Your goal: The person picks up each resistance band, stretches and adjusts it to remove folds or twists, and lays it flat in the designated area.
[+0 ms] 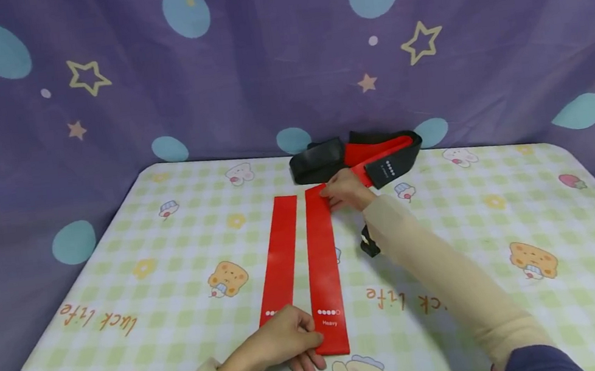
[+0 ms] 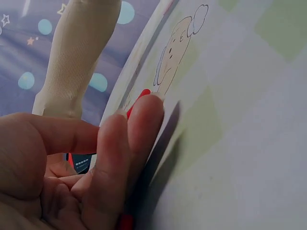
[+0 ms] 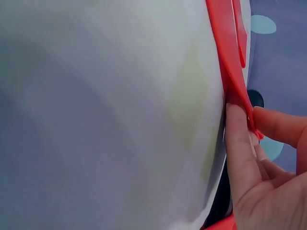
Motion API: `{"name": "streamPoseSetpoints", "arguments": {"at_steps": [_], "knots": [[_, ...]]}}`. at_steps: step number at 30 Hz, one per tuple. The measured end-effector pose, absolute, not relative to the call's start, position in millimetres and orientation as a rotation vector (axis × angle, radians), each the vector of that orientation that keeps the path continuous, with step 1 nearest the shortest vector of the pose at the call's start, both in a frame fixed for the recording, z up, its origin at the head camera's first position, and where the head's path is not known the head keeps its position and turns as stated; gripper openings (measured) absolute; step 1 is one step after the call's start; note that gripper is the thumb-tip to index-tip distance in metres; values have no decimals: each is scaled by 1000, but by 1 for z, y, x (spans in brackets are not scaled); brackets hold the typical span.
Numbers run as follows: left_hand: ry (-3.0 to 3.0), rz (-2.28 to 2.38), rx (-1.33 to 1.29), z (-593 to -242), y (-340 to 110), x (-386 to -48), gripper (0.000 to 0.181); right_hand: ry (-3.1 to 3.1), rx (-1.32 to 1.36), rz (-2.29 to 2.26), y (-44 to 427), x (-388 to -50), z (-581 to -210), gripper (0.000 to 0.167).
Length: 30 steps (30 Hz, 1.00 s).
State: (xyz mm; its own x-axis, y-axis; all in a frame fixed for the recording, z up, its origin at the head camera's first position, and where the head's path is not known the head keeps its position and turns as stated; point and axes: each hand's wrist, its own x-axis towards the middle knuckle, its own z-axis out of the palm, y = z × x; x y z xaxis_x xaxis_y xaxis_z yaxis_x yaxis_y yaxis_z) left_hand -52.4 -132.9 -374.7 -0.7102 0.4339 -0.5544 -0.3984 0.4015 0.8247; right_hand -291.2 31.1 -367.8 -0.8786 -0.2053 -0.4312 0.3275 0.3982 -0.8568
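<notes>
"Where is the "Heavy" red band [image 1: 321, 256] placed?"

"On the counter [image 1: 198, 233], between the two hands: it is reached at its far end by the right hand [image 1: 343, 189], at its near end by the left hand [image 1: 287, 339]."

"How are the fingers set?"

"The far end is pinched by the right fingers. The left fingers are curled at the near left corner; whether it is pinched there cannot be told."

"And its long axis?"

"It is run from near to far, with the print placed at the near end. The second red band [image 1: 281, 248] is laid just to its left, apart, its near end slanted leftward and partly hidden by the left hand."
</notes>
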Motion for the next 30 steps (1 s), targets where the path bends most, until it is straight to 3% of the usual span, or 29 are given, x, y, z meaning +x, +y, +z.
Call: {"name": "streamPoseSetpoints", "arguments": {"at_steps": [5,30], "knots": [[1943,1375,27,-371,-136,-48,21,2252,66,-1439,36,-289,-361,5],[2137,1241,-4,-369,-143,-23,28,2238,8,-1401,33,-286,-365,20]]}}
